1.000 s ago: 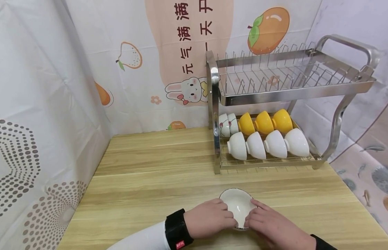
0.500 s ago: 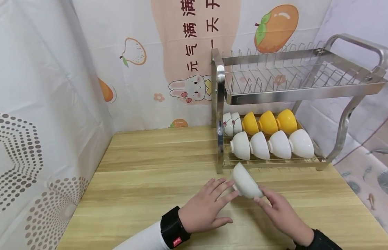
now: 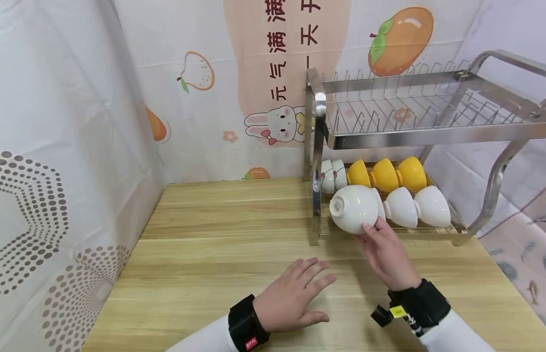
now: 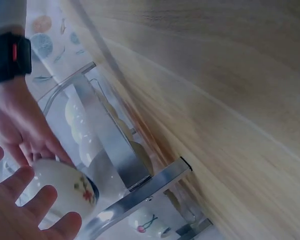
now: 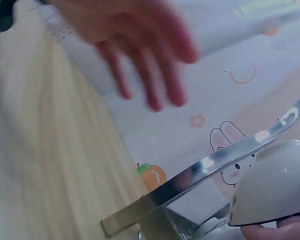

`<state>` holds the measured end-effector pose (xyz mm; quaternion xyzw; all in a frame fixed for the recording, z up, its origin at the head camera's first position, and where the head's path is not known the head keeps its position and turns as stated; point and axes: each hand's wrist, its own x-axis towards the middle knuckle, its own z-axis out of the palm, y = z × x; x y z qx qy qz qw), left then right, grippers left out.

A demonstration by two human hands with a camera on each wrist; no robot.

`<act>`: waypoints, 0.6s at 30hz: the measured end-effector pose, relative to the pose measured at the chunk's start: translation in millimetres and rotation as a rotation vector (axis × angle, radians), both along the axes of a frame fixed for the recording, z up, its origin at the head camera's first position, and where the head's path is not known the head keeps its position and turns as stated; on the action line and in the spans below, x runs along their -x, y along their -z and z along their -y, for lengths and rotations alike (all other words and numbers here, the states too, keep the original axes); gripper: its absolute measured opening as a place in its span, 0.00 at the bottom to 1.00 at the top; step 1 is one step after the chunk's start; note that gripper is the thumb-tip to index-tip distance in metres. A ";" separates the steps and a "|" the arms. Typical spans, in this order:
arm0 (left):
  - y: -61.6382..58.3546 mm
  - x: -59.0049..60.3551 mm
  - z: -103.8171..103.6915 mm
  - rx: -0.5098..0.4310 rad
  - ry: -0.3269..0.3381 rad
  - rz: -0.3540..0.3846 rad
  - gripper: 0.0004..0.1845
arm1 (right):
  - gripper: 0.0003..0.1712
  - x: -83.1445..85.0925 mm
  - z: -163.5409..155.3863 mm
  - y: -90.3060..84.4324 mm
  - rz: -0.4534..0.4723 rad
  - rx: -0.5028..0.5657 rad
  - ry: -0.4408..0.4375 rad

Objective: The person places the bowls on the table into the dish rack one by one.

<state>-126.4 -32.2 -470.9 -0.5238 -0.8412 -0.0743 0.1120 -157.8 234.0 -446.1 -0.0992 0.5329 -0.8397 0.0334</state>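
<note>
My right hand point(image 3: 387, 252) grips a white bowl point(image 3: 354, 209) by its rim, thumb on the outer wall. The bowl is tipped on its side with its foot facing left, at the left end of the rack's lower tier, overlapping the white bowls there. A red flower pattern and a dark rim show on this bowl point(image 4: 62, 187) in the left wrist view. Over the table, nearer the front, my left hand point(image 3: 292, 296) has its fingers spread and holds nothing. The right wrist view catches the left hand point(image 5: 145, 45) blurred, with the held bowl point(image 5: 275, 185) at lower right.
A two-tier metal dish rack point(image 3: 440, 134) stands at the back right, its left post beside the held bowl. On its lower tier lie several white bowls point(image 3: 432, 206), three yellow bowls point(image 3: 411, 174) and two flowered bowls point(image 3: 327, 177). A patterned cloth point(image 3: 202, 127) hangs behind the wooden table point(image 3: 220, 234).
The bowl was first held in both hands over the table. My left hand has let go and stayed low; my right hand has turned the bowl and carried it forward to the rack.
</note>
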 end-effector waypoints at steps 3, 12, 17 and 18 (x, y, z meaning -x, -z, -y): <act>1.2 -0.5 0.5 0.013 -0.007 -0.003 0.41 | 0.34 11.8 2.5 -5.1 0.036 0.076 -0.009; 4.5 1.1 3.3 0.055 -0.030 -0.001 0.40 | 0.34 39.0 15.3 -6.6 0.125 0.000 0.001; 5.7 1.9 4.2 0.055 -0.032 -0.003 0.40 | 0.35 46.3 20.0 0.6 0.200 -0.121 -0.003; 5.9 2.1 4.5 0.054 -0.032 -0.003 0.40 | 0.35 47.3 20.6 2.4 0.209 -0.142 -0.002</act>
